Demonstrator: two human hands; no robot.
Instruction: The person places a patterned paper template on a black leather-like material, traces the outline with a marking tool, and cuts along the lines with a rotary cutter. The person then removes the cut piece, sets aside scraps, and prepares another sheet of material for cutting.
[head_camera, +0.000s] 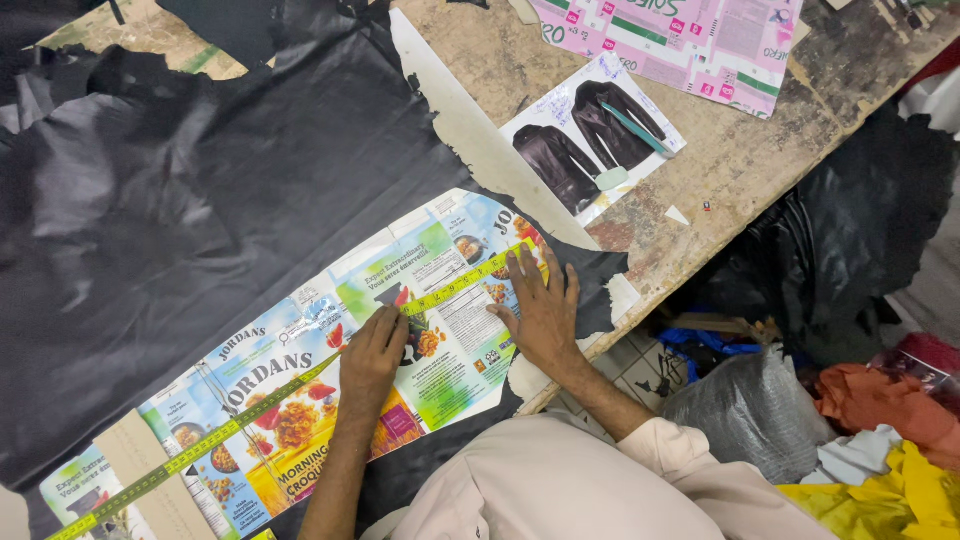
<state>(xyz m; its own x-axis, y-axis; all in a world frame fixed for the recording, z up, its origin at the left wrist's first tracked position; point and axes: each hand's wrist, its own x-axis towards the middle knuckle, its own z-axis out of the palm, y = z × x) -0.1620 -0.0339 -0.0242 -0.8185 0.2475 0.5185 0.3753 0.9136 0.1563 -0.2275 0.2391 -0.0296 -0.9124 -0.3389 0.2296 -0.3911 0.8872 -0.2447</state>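
A long pattern piece cut from colourful printed cereal-box card (270, 385) lies on a black leather sheet (200, 200). A yellow tape measure (200, 450) runs diagonally along the card. My left hand (372, 355) pinches the tape near the card's middle. My right hand (545, 310) lies flat with its fingers spread, pressing the tape's upper end onto the card close to the table edge.
The leather covers a worn wooden table (720, 160). On the table lie a photo sheet of black jackets (560, 160) with a teal tool (635, 130) on it, pink printed card (690, 40) and a cream pattern strip (470, 130). A grey bag (750, 410) and orange and yellow cloths (890, 440) lie on the floor.
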